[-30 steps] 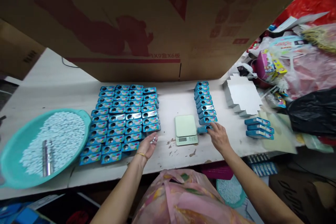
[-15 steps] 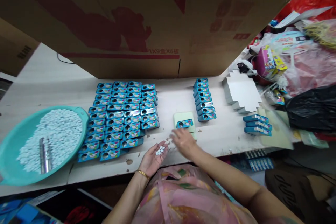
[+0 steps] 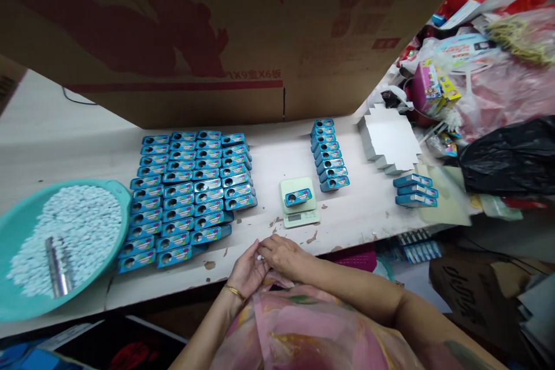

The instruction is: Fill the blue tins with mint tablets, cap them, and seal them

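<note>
Blue box (image 3: 298,198) is seen from head view, rested on pale green scale (image 3: 303,219) on worktop (image 3: 269,165), just beyond hands. Left hand (image 3: 247,274) cupped, partly covered by right hand (image 3: 284,255); pale pellet (image 3: 259,257) glimpsed between, full count hidden. How far either hand is closed cannot be told. Step in hand seems picking of pellet from palm. Next move judged to call for narrow pinch and careful aim at box, scale kept undisturbed.
</note>
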Demonstrator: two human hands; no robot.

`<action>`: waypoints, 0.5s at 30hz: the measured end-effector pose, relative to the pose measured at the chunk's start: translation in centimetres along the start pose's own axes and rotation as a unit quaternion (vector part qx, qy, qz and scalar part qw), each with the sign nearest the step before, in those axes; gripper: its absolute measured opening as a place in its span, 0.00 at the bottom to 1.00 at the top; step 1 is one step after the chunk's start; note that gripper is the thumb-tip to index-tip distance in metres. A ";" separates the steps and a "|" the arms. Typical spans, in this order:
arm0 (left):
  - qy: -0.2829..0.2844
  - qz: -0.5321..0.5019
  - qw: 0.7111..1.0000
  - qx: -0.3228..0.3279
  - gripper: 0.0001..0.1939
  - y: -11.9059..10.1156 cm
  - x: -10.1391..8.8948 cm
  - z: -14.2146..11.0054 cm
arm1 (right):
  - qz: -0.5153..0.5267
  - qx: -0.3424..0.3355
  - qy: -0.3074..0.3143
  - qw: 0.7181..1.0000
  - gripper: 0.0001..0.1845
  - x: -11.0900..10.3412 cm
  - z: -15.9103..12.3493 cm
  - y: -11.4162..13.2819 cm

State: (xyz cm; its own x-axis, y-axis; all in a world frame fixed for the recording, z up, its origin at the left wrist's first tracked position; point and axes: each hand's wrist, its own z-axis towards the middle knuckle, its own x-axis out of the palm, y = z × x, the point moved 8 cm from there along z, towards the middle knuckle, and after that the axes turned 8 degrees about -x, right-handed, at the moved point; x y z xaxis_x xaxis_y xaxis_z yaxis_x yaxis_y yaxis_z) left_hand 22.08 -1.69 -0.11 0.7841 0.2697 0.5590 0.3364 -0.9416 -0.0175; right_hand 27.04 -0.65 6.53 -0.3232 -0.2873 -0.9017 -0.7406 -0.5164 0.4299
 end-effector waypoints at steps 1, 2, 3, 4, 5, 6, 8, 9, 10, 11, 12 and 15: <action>-0.003 0.005 1.000 0.000 0.08 0.0 0.1 -0.1 | -0.002 -0.001 0.004 1.000 0.11 0.1 0.1 -0.1; -0.005 0.007 1.000 0.000 0.07 0.0 0.1 -0.1 | -0.002 -0.009 0.010 1.000 0.11 0.1 0.2 0.0; -0.004 0.007 1.000 -0.001 0.07 0.0 0.2 -0.1 | 0.000 -0.019 0.015 1.000 0.11 0.1 0.2 -0.1; -0.003 0.003 1.000 0.000 0.06 -0.1 0.4 -0.1 | 0.004 -0.030 0.017 0.999 0.11 0.0 0.3 -0.1; -0.001 -0.001 1.000 0.002 0.06 -0.2 0.6 0.0 | 0.009 -0.040 0.015 0.999 0.11 -0.2 0.3 -0.3; 0.001 -0.004 1.000 0.006 0.05 -0.4 0.9 0.1 | 0.015 -0.045 0.008 0.999 0.11 -0.6 0.3 -0.6; 0.005 -0.002 1.000 0.024 0.05 -1.0 1.7 0.5 | 0.032 -0.041 -0.027 0.998 0.09 -1.9 0.2 -1.8; 0.006 0.004 0.999 0.036 0.05 -1.5 2.2 0.6 | 0.044 -0.033 -0.054 0.997 0.08 -2.8 0.1 -2.7; 0.008 0.015 0.999 0.048 0.05 -2.0 2.7 0.7 | 0.057 -0.020 -0.090 0.994 0.07 -3.8 0.0 -3.7; 0.011 0.029 0.998 0.056 0.06 -2.5 3.2 0.8 | 0.072 -0.002 -0.129 0.989 0.08 -4.8 -0.2 -4.9; 0.013 0.043 0.997 0.060 0.07 -3.0 3.6 0.8 | 0.084 0.022 -0.168 0.982 0.08 -5.7 -0.4 -6.3; 0.016 0.064 0.996 0.061 0.09 -3.8 4.4 0.9 | 0.101 0.092 -0.233 0.963 0.08 -7.2 -1.0 -10.2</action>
State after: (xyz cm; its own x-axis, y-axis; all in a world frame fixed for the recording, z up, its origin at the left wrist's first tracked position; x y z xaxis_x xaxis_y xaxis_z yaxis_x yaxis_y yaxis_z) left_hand 24.72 3.22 1.65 0.8080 0.1408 0.5721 0.2970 -0.9360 -0.1890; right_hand 37.52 5.84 8.67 -0.6689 0.0484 -0.7418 -0.7131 -0.3235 0.6219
